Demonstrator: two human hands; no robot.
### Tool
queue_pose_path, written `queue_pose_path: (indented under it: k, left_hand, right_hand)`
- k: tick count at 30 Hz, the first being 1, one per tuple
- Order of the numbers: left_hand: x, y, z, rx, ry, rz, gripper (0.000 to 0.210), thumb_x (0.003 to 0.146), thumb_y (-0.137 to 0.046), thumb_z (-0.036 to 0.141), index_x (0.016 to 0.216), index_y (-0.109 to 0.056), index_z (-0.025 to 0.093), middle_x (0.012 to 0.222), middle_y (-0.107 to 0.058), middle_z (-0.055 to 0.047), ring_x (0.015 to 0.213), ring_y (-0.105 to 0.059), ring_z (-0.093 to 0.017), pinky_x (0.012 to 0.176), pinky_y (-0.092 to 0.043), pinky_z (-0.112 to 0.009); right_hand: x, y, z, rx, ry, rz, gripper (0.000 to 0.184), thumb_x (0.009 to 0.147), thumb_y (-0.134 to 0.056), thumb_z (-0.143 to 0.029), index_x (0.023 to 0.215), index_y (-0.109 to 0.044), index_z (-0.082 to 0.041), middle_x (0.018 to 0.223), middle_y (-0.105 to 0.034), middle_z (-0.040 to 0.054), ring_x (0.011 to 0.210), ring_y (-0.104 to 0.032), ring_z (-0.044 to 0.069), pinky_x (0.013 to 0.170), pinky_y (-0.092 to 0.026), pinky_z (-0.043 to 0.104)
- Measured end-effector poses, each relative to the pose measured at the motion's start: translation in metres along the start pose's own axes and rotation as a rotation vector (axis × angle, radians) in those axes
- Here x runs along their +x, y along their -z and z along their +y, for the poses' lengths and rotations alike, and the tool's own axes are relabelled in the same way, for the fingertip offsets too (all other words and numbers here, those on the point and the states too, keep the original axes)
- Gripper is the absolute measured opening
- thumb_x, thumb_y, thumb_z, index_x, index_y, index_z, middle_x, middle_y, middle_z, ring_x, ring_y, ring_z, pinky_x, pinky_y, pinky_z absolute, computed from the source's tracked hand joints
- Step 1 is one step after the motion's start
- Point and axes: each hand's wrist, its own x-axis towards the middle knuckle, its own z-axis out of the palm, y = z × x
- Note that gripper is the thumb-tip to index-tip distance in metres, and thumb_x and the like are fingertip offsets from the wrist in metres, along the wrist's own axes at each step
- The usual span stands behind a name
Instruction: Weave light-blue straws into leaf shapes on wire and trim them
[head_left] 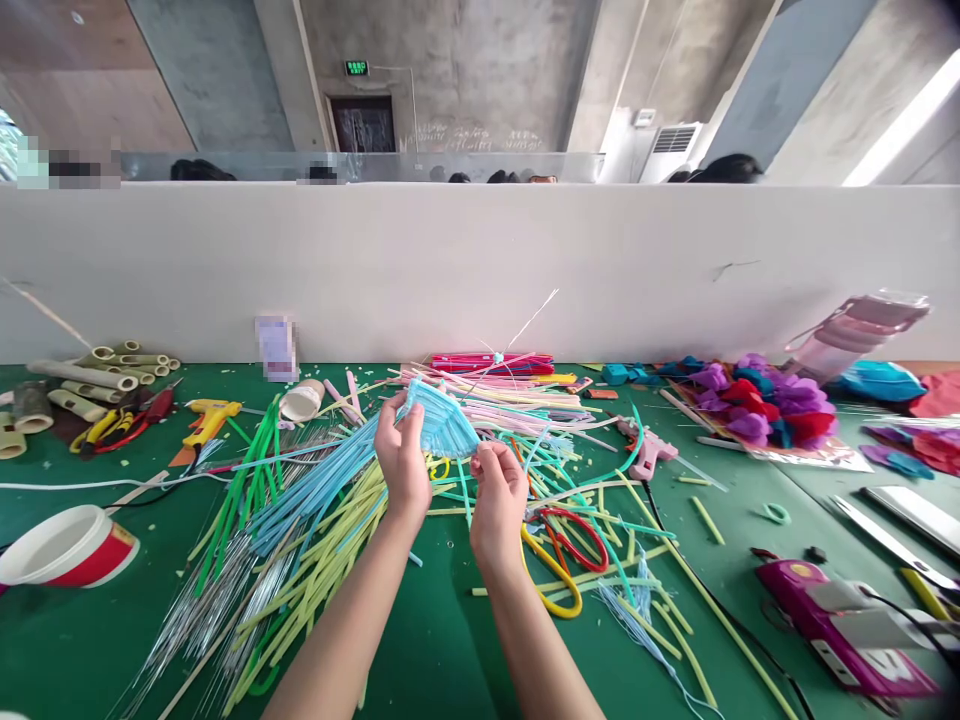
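Above the middle of the table, my left hand (403,445) grips a light-blue, fan-shaped piece (442,420) with fine ribs, thumb in front and fingers behind it. My right hand (499,485) is closed in a pinch at the fan's lower right corner; the fingertips hide exactly what lies between them. Beneath and to the left of my hands spread blue strips (319,485), yellow-green strips (337,555) and thin metal wires (202,610). Scissors with red and yellow handles (562,595) lie just right of my right wrist.
A yellow glue gun (211,420), pliers (124,425) and bamboo pieces (94,375) are at left, near a paper cup (82,545). At right are a pink glue gun (649,448), a purple power strip (844,630) and crumpled coloured paper (772,400). A white partition (480,260) borders the back.
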Motion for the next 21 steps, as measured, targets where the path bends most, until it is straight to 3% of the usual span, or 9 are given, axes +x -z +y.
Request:
queue_pose_path:
  k: [4, 8, 12, 21]
  left_hand:
    - [0.023, 0.015, 0.013, 0.112, 0.055, -0.094, 0.023, 0.08, -0.071, 0.041, 0.077, -0.066, 0.019, 0.063, -0.056, 0.004, 0.055, -0.05, -0.009, 0.052, -0.038, -0.019]
    - [0.043, 0.033, 0.032, 0.171, 0.157, -0.253, 0.027, 0.071, -0.079, 0.041, 0.078, -0.071, 0.017, 0.075, -0.066, -0.001, 0.065, -0.06, -0.014, 0.058, -0.047, -0.022]
    - [0.051, 0.044, 0.047, 0.234, 0.175, -0.338, 0.029, 0.066, -0.084, 0.04, 0.079, -0.075, 0.015, 0.073, -0.068, -0.004, 0.067, -0.063, -0.017, 0.06, -0.051, -0.024]
    - [0.057, 0.054, 0.044, 0.287, 0.171, -0.415, 0.026, 0.07, -0.082, 0.038, 0.082, -0.076, 0.017, 0.077, -0.071, -0.004, 0.068, -0.063, -0.016, 0.06, -0.053, -0.024]
  right_hand:
    - [0.001, 0.005, -0.001, -0.027, 0.018, -0.019, 0.027, 0.079, -0.067, -0.044, 0.074, -0.056, -0.019, 0.069, -0.049, -0.0032, 0.065, -0.042, 0.012, 0.065, -0.037, 0.026]
    - [0.001, 0.007, -0.004, -0.069, 0.046, -0.035, 0.026, 0.082, -0.065, -0.043, 0.076, -0.056, -0.019, 0.071, -0.05, -0.003, 0.067, -0.043, 0.012, 0.066, -0.037, 0.026]
    - [0.002, 0.008, -0.004, -0.106, 0.06, -0.049, 0.027, 0.081, -0.065, -0.044, 0.074, -0.055, -0.02, 0.069, -0.048, -0.0035, 0.066, -0.042, 0.012, 0.065, -0.037, 0.026]
    - [0.003, 0.012, -0.003, -0.15, 0.103, -0.101, 0.025, 0.083, -0.064, -0.042, 0.075, -0.055, -0.019, 0.07, -0.049, -0.003, 0.067, -0.043, 0.012, 0.065, -0.037, 0.026]
